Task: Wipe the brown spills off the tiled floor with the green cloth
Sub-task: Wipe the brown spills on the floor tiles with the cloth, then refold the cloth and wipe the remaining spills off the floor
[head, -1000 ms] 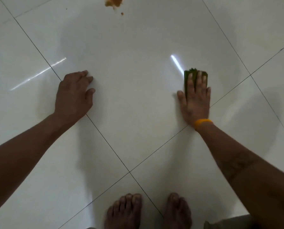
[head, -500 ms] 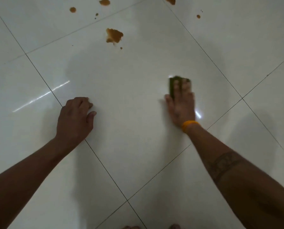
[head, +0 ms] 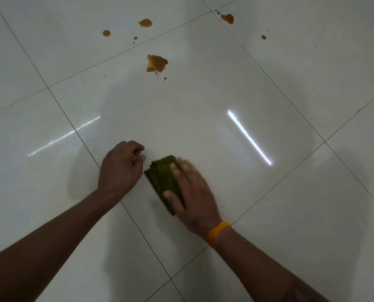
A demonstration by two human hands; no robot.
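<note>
The folded green fibrous cloth [head: 162, 182] lies on the glossy white tiled floor [head: 203, 94], its long axis pointing roughly forward, pressed by the flat right hand [head: 191, 195]. The biggest brown spill [head: 156, 63] is well ahead. The clenched, empty left hand [head: 120, 168] rests just beside the cloth.

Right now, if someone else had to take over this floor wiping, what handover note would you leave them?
The left hand is braced on the tiled floor, fingers curled, holding nothing.
The right hand, blurred, lies flat on the green cloth and presses it down.
The cloth is beside the left hand, apart from every spill.
Done: no spill in view is wiped.
Left: the big brown spill straight ahead, then the smaller spots beyond it.
</note>
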